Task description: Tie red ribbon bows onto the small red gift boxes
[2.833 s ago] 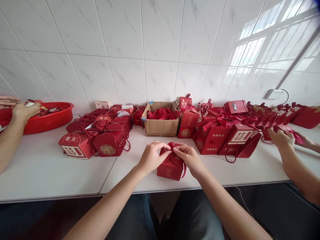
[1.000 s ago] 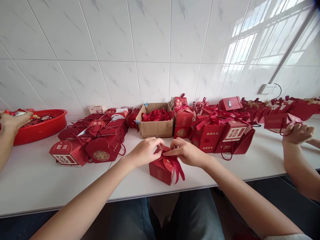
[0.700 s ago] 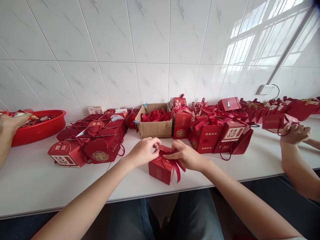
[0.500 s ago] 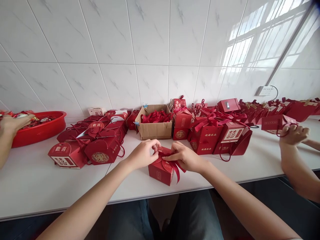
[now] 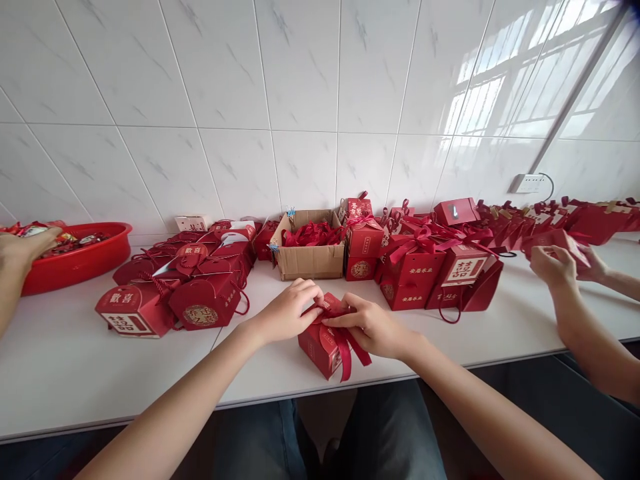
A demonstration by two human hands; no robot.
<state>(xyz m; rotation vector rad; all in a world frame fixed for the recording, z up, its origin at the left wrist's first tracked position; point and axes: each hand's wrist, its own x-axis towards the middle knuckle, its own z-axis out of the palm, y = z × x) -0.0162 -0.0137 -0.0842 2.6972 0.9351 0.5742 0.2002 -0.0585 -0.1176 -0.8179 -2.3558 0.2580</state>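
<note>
A small red gift box [image 5: 320,349] sits near the table's front edge, turned at an angle. Dark red ribbon [image 5: 346,357] lies across its top, with two tails hanging over the right side. At the box's upper left, my left hand [image 5: 291,309] pinches the ribbon between thumb and fingers. My right hand [image 5: 375,325] is bent over the box from the right, its fingertips closed on the ribbon. The exact knot or loop between the fingertips is too small to make out.
Red boxes with cord handles [image 5: 205,300] stand at left, beyond them a red basin [image 5: 80,267] with wrapped sweets and a person's hand. A carton [image 5: 310,261] of ribbon stands behind; ribboned boxes [image 5: 413,277] at right. Another person's hands hold a box far right.
The box between my hands has turned, and its ribbon tails hang further forward. At far right the other person's hands have shifted left, with both now at their box.
</note>
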